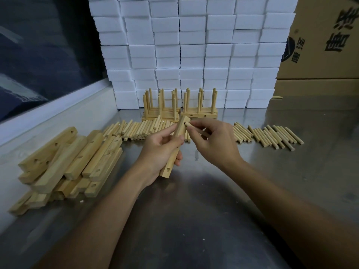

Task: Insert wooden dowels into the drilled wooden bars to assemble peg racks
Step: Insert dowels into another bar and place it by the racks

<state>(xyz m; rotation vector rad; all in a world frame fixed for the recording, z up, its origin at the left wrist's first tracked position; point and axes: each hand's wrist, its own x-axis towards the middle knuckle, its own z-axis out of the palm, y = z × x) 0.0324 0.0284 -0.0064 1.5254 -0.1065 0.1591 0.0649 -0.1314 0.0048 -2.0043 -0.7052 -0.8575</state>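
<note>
Hands meet just above the grey steel table: the left hand is wrapped round a pale drilled wooden bar, holding it tilted with one end raised, while the right hand pinches a short round wooden dowel with its tip right at the bar's upper hole. I'd say the peg is only starting in, not seated. If it goes in crooked it could jam or chip the hole's edge, and a slack hold on the bar would let it twist away. Loose light dowels lie in a row behind, spare drilled bars are piled to the left, and finished peg racks stand before stacked white foam blocks.
</note>
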